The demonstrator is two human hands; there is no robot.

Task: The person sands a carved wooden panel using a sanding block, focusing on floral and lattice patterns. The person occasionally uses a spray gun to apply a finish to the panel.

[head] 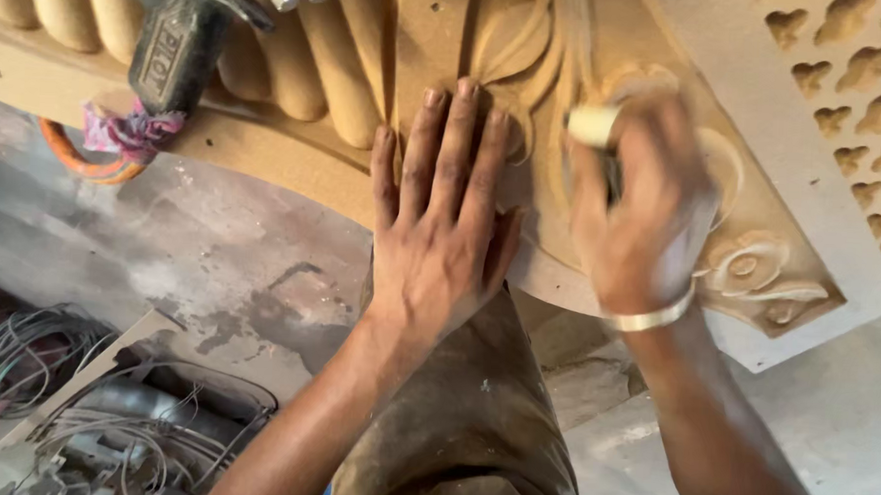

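1. We look down at a carved wooden panel (438, 42), tan and dusty, lying flat on the bench across the top of the view, with a curved lower edge.

2. Our left hand (446, 218) lies flat on the panel, palm down, fingers apart and pointing up the picture. It grips nothing; it presses the wood to steady it.

3. Our right hand (642, 201) is blurred with motion. It is curled tight around a small pale roll (593, 126), probably sandpaper, whose tip sticks out above the knuckles. A metal bangle (650, 318) circles that wrist.

4. The roll sits on the carved leaf pattern, just right of our left fingertips and above a carved flower (752, 268).

5. In our judgement, the rubbing goes best with short strokes along the carved grooves, light pressure on thin raised edges, and the flat hand kept close but off the rubbing path.

6. The panel's long axis runs left to right, dipping slightly to the right. Its ribbed flutes (320, 58) run roughly across that axis. The roll points up and slightly left.

7. At top left rests a dark metal tool (179, 53) with an orange hose (82, 162). A pierced lattice board (856, 96) lies at right, tangled wires (37, 351) on the floor.
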